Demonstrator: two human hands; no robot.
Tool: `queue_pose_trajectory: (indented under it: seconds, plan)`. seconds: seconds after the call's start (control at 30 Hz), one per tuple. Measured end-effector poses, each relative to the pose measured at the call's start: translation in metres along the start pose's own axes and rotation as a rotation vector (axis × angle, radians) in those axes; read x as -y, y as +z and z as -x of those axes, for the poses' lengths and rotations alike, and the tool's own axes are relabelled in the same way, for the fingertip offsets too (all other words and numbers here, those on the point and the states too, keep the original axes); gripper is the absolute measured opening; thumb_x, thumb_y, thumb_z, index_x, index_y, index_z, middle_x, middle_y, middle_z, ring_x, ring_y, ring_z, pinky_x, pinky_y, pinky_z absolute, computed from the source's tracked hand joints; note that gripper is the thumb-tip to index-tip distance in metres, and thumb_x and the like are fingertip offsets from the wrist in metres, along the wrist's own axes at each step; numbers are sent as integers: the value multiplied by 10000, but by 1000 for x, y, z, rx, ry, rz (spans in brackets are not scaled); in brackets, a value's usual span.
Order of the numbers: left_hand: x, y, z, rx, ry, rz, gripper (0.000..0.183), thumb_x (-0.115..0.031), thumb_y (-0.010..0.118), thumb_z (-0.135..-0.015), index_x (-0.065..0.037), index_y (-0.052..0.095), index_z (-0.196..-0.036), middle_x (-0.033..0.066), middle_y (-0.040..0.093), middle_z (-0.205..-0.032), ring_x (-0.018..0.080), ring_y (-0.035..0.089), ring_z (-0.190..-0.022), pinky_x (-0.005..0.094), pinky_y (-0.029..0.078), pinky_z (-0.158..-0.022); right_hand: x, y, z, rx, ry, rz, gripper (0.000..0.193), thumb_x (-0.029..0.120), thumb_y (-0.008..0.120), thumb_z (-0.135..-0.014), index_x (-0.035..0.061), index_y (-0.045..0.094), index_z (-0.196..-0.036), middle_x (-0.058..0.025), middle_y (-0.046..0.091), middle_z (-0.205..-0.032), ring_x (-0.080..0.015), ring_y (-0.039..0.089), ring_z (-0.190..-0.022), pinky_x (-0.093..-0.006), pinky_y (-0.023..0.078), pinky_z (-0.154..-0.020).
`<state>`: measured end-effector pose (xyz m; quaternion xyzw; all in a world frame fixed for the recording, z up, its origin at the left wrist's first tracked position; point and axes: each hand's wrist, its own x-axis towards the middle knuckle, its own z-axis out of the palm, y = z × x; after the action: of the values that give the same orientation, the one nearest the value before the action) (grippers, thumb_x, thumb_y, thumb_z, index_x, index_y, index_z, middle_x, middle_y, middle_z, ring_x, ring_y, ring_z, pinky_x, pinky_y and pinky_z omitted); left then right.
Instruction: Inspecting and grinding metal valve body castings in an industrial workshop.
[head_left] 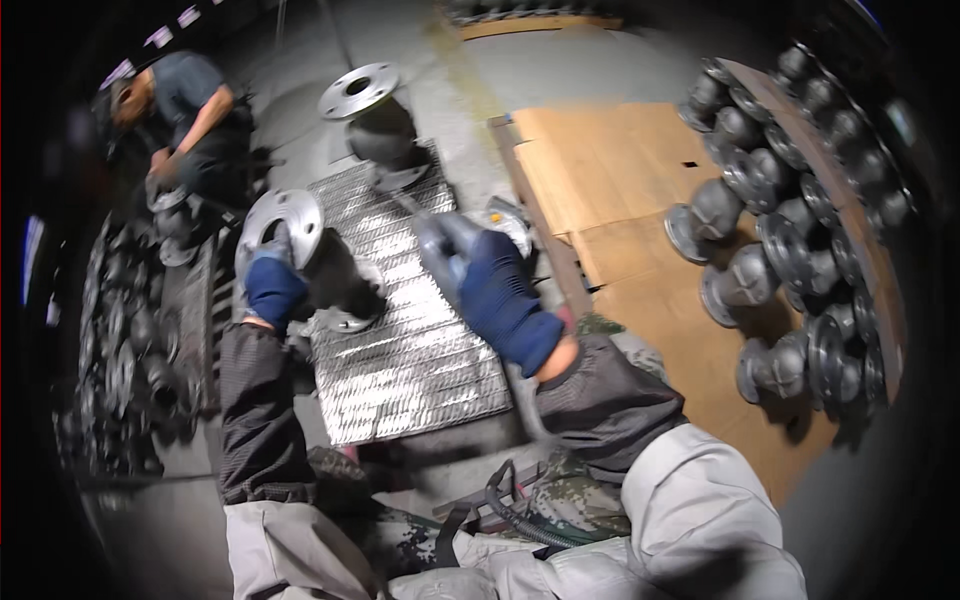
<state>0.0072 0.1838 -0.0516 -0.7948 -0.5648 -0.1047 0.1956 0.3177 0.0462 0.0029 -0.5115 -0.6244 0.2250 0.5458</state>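
Observation:
My left hand, in a blue glove, grips the rim of a flanged metal valve body. The casting leans on a ribbed metal worktop, its round bright flange facing up toward me. Over the right part of the worktop, my right hand is closed, in a blue glove with grey-coated fingers, and blurred. A thin rod-like end shows just past its fingertips; its kind cannot be made out. Farther back, a second flanged valve body stands upright on the worktop.
A grey tool with an orange spot lies right of the worktop. Cardboard bears several valve bodies beside a wooden board. More castings are piled left. A co-worker bends over a casting at far left.

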Motion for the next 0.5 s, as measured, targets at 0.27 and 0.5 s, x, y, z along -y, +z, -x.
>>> queue_pose_trajectory:
  seconds: [0.27,0.5]
  plan:
    - [-40,-107,124,161,164,177,792,-221,746,-717,-42,477,-1439,176,689,-1062,364,621,-1131,528,347,-1131,-17,17,10,145,196,-104,384,384,568,-1031,29,685,-1116,-38,675,-879,-85,679,-780,-223,505,-557]
    - [4,-108,171,-76,181,90,645,-273,666,-827,-111,527,-1436,179,525,-1464,384,504,-1342,515,350,-1148,-5,19,27,319,455,-187,443,425,521,-1048,25,671,-1163,-60,690,-953,-108,687,-810,-232,497,-548]
